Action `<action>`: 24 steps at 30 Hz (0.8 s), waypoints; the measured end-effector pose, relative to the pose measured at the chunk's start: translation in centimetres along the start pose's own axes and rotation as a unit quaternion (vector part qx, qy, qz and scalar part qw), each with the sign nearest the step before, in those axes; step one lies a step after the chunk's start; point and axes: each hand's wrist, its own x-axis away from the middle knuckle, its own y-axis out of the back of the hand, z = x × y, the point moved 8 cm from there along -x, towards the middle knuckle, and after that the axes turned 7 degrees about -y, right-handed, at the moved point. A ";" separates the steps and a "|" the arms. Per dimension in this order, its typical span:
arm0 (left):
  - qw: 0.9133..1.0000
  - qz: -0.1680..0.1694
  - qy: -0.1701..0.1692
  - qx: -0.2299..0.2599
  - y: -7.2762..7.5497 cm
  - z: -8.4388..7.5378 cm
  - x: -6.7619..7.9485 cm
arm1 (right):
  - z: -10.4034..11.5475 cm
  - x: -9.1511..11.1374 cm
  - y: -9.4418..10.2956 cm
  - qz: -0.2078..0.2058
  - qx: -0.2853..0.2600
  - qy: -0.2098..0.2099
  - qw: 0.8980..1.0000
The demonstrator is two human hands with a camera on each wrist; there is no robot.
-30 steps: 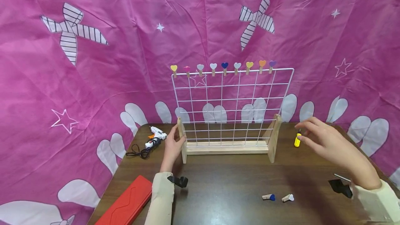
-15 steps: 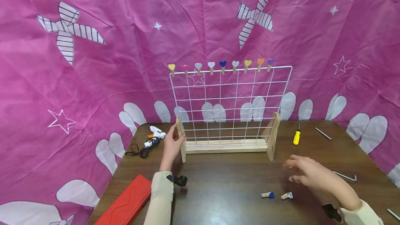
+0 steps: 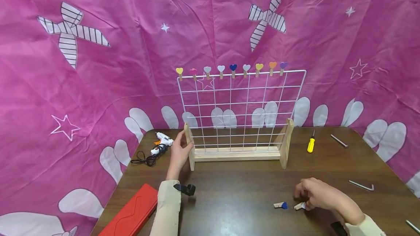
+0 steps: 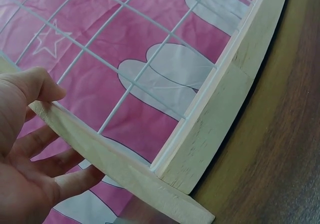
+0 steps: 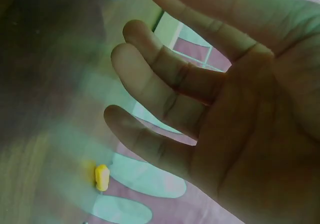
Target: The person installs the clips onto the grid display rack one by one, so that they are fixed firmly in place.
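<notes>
My left hand (image 3: 178, 154) grips the left wooden upright (image 4: 125, 169) of a stand that holds a white wire grid (image 3: 239, 112). In the left wrist view the thumb is in front of the upright and the other fingers are behind it. Small wooden clothespins with coloured hearts line the grid's top bar, among them a dark blue one (image 3: 233, 68). My right hand (image 3: 319, 194) is low over a clothespin with a white heart (image 3: 299, 206), its fingertips right at the heart. The right wrist view has its fingers (image 5: 150, 86) bent loosely. Left of it lies a blue-heart clothespin (image 3: 280, 205).
A yellow screwdriver (image 3: 311, 145) and several metal rods, one an L-shaped rod (image 3: 361, 185), lie on the right of the brown table (image 3: 229, 199). A white glue gun (image 3: 162, 143) with a black cord and a red case (image 3: 131, 210) are on the left. A pink curtain (image 3: 115, 83) hangs behind.
My right hand has come from beside the screwdriver, down and towards me, to the white-heart clothespin. The left hand stays on the upright.
</notes>
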 end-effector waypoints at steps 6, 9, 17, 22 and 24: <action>1.000 -0.007 0.011 -0.014 0.1 2.2 -0.3 | -0.4 -0.4 -0.6 0.006 -0.004 -0.009 1.000; 1.000 -0.009 0.005 -0.012 0.1 2.3 -0.3 | -0.4 -0.5 -0.8 0.005 -0.002 -0.007 1.000; 1.000 0.004 0.007 0.001 0.0 0.3 0.0 | -0.6 -0.5 -1.1 0.002 0.006 -0.005 1.000; 1.000 0.007 0.004 -0.003 0.0 -1.3 0.3 | -0.7 -0.2 -0.9 0.030 -0.017 -0.013 0.999; 1.000 0.006 0.004 -0.006 0.1 -1.5 0.3 | -0.7 -0.1 -0.4 0.031 -0.026 -0.015 0.999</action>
